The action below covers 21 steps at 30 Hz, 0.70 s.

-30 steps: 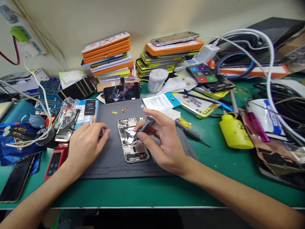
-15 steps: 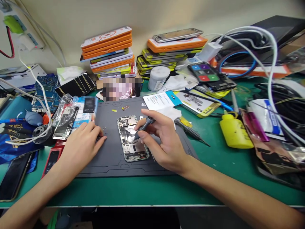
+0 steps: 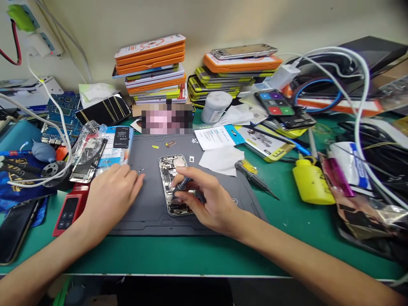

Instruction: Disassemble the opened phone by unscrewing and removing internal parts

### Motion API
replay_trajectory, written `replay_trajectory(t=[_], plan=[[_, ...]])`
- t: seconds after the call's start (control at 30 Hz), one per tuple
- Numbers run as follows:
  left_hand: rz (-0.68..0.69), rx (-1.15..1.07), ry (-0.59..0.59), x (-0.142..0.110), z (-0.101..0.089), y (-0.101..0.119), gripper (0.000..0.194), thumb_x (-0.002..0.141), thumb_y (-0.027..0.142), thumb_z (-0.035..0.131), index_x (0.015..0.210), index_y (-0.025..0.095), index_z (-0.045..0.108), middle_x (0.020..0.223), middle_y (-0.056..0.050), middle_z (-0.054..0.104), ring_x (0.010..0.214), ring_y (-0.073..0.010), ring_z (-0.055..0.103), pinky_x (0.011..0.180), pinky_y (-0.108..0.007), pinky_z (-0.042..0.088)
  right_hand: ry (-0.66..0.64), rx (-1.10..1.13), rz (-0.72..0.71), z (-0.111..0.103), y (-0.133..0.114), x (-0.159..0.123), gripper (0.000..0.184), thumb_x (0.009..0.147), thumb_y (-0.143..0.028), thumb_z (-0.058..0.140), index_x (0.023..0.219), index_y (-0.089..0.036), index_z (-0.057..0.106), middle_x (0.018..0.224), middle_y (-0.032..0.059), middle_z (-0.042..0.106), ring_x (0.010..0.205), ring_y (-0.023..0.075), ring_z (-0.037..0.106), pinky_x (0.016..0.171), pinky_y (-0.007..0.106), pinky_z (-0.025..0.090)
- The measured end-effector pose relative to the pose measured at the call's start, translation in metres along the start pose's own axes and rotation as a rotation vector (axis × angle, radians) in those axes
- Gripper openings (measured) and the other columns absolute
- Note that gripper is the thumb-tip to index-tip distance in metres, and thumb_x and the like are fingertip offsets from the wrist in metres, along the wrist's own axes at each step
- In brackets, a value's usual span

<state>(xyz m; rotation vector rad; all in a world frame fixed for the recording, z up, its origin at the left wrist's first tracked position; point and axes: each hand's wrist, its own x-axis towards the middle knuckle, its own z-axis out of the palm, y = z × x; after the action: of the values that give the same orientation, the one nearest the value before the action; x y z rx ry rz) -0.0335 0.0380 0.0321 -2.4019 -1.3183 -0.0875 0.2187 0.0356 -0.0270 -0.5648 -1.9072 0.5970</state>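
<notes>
Right hand point(image 3: 213, 203) sits more to the left now, pinching a dark tool point(image 3: 182, 186) over the open phone point(image 3: 167, 178); slipping could scratch it. Left hand point(image 3: 112, 193): can't tell its grip.

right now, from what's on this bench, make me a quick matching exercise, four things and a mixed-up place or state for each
1. right hand
2. opened phone
3. yellow bottle
4. black battery

A. on the gray mat
B. on a blue-and-white packet
C. gripping a dark tool
D. directly on the green table

Pairs: 1-C; 2-A; 3-D; 4-B
</notes>
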Motion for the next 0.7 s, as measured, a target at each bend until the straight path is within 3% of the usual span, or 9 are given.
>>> replay_trajectory(t=[0.13,0.3,0.5,0.63,0.7], plan=[[0.110,-0.218,0.098,-0.003,0.002,0.021,0.042,0.116,0.032,0.041,0.081,0.021,0.062,0.072,-0.002,0.069,0.066,-0.0201,0.061,0.063,-0.035,0.042,-0.045,-0.015,-0.060,-0.001,-0.001,0.001,0.060,0.111,-0.014,0.055,0.165,-0.029,0.034,0.116,0.0095,0.070,0.102,0.0190,0.073,0.087,0.034,0.069],[0.135,-0.350,0.120,-0.008,0.011,0.040,0.039,0.115,0.027,0.036,0.083,0.022,0.059,0.067,0.000,0.066,0.059,-0.0173,0.059,0.058,-0.034,0.039,-0.066,-0.024,-0.047,0.000,0.001,0.000,0.062,0.111,-0.016,0.056,0.166,-0.032,0.032,0.121,0.0099,0.072,0.105,0.0200,0.074,0.089,0.036,0.069],[0.127,-0.400,0.112,-0.008,0.018,0.040,0.039,0.115,0.026,0.032,0.085,0.022,0.057,0.068,-0.001,0.065,0.059,-0.0195,0.059,0.056,-0.035,0.038,-0.074,-0.073,-0.099,-0.001,0.000,0.004,0.060,0.110,-0.014,0.057,0.165,-0.029,0.038,0.120,0.0099,0.075,0.102,0.0191,0.075,0.085,0.031,0.067],[0.137,-0.453,0.099,-0.009,0.021,0.036,0.036,0.113,0.025,0.036,0.084,0.023,0.056,0.070,-0.001,0.066,0.062,-0.0205,0.061,0.057,-0.034,0.040,-0.105,-0.198,-0.199,-0.005,-0.004,0.010,0.053,0.108,-0.017,0.062,0.157,-0.030,0.049,0.106,0.0066,0.075,0.086,0.0182,0.074,0.074,0.028,0.065],[0.134,-0.475,0.086,-0.010,0.023,0.035,0.034,0.112,0.023,0.038,0.083,0.023,0.056,0.071,-0.001,0.067,0.062,-0.0209,0.062,0.058,-0.035,0.040,-0.130,-0.199,-0.184,-0.006,-0.007,0.012,0.054,0.108,-0.015,0.059,0.158,-0.031,0.048,0.106,0.0065,0.076,0.086,0.0184,0.074,0.073,0.028,0.064]])
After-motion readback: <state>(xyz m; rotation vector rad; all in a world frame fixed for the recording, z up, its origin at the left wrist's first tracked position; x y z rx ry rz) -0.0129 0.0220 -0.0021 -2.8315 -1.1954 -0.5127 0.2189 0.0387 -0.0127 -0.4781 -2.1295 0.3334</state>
